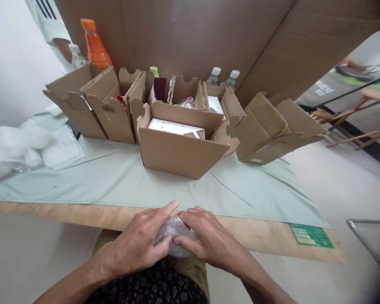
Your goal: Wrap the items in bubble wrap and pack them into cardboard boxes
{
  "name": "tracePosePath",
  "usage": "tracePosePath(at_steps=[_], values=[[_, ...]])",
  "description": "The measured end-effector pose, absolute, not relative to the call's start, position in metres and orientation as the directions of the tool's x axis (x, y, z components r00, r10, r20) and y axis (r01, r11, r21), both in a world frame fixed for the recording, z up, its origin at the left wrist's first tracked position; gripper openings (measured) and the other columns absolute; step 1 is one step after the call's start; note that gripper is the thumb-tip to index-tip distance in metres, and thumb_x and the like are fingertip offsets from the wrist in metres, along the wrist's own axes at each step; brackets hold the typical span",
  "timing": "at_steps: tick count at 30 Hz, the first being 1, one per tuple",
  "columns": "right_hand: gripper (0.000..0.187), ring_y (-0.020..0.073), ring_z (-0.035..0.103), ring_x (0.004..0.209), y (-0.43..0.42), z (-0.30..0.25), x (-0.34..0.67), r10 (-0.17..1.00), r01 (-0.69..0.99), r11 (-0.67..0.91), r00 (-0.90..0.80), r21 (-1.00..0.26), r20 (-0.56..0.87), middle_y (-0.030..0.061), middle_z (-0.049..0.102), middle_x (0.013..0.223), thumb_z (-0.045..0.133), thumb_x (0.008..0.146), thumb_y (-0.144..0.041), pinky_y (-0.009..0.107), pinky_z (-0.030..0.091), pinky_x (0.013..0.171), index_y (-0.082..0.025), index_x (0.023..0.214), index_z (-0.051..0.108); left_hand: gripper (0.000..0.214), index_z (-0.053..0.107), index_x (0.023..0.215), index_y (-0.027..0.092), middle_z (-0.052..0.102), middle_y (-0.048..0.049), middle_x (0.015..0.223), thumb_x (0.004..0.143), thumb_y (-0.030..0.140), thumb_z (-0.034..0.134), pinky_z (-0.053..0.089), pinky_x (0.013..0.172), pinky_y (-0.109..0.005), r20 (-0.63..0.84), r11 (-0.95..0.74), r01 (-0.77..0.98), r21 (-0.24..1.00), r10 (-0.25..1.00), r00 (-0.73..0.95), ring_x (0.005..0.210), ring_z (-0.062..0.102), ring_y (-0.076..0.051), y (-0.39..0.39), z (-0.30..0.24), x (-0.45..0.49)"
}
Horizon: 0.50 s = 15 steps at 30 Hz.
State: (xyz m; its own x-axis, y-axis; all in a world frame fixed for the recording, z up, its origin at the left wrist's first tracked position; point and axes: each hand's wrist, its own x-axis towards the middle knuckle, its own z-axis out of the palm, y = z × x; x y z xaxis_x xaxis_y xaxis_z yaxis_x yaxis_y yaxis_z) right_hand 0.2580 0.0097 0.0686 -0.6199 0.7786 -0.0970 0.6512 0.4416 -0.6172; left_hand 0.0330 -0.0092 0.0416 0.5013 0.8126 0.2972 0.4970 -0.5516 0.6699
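A small bundle of clear bubble wrap [174, 230] is between my hands, over my lap at the table's front edge. My left hand [142, 236] grips its left side, thumb pressed on top and index finger stretched along the far side. From the right, my right hand [205, 236] closes on the same bundle with its thumb near the other thumb. Whether something lies inside the wrap, I cannot tell. Straight ahead on the cloth stands an open cardboard box [180, 152] with a white box [177, 127] in it.
Behind it is a row of open cardboard boxes [110, 114], with another box [269, 131] tilted at right. Bubble wrap pieces [22, 145] lie at left. An orange bottle [96, 48] and clear bottles [232, 79] stand behind. A person's sleeve [49, 21] shows at back left.
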Motion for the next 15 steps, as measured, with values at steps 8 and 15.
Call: tracePosePath(at_steps=[8,15], values=[[0.009,0.0210,0.066,0.079,0.026,0.089,0.269,0.814,0.702,0.487,-0.581,-0.519,-0.021,0.0015,0.070,0.082,0.069,0.088,-0.019,0.034,0.053,0.076,-0.021,0.095,0.064,0.084,0.034,0.160,0.027,0.077,-0.0078,0.123,0.081,0.005,0.054,0.067,0.090,-0.036,0.408,-0.606,0.463,0.647,0.788,0.461,0.102,0.077,-0.022,0.009,0.049,0.054],[0.007,0.0176,0.070,0.082,0.051,0.103,0.272,0.837,0.494,0.503,-0.482,-0.709,0.258,0.0013,0.077,0.092,0.063,0.097,-0.024,0.029,0.056,0.075,-0.024,0.097,0.069,0.081,0.039,0.161,0.027,0.071,-0.0115,0.139,0.086,0.019,0.070,0.065,0.097,-0.039,0.296,-0.382,0.350,0.855,0.915,0.275,0.119,0.074,-0.027,0.015,0.045,0.044]])
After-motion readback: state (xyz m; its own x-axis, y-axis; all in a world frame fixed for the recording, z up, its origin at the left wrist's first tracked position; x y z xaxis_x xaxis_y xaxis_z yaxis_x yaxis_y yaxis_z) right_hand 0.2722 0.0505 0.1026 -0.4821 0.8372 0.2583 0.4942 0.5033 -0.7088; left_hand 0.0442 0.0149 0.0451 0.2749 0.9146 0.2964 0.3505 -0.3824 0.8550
